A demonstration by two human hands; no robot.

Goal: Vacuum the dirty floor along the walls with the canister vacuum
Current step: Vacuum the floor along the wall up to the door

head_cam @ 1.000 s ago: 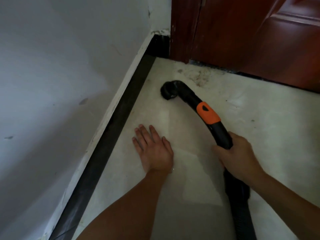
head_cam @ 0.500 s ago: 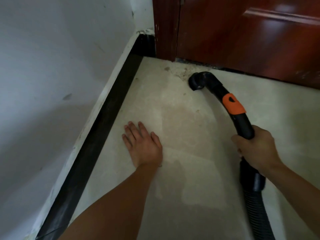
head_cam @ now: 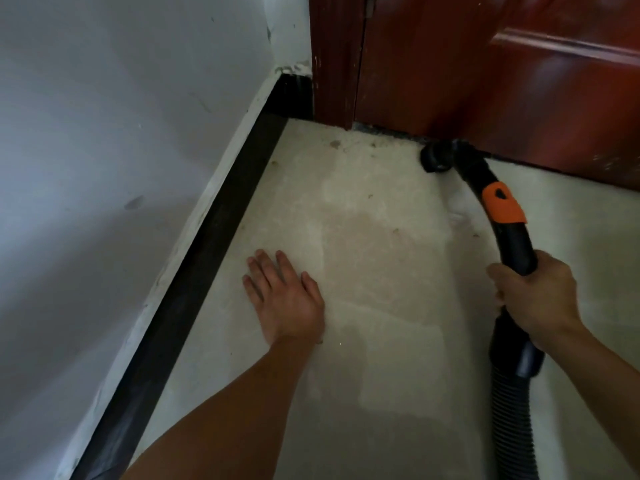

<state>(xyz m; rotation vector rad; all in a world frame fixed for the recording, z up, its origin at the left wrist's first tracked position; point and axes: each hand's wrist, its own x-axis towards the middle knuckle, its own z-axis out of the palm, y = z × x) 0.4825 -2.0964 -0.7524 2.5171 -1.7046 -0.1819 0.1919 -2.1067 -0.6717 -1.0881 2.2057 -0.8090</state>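
The left hand (head_cam: 284, 299) lies flat on the floor (head_cam: 381, 358), palm down, fingers straight and slightly spread, pointing toward the corner; it holds nothing. The right hand (head_cam: 535, 299) is wrapped round the black vacuum handle (head_cam: 516, 251), fingers curled under it and thumb on the near side. Just above the grip the handle carries an orange collar (head_cam: 504, 207), and beyond that it bends left into a round black nozzle (head_cam: 437, 159). The nozzle sits on the floor right at the foot of the red-brown door (head_cam: 502, 91), touching or nearly touching its lower edge. Behind the right hand the handle joins a ribbed black hose (head_cam: 516, 424) that runs off the bottom of the view.

The floor is pale and smudged, with specks and crumbs of dirt (head_cam: 346, 145) along the door's threshold, left of the nozzle. A dark skirting (head_cam: 194, 271) runs along the white wall (head_cam: 104, 133) on the left, meeting the door frame (head_cam: 334, 64) in the corner. The left hand is near the skirting but apart from it.
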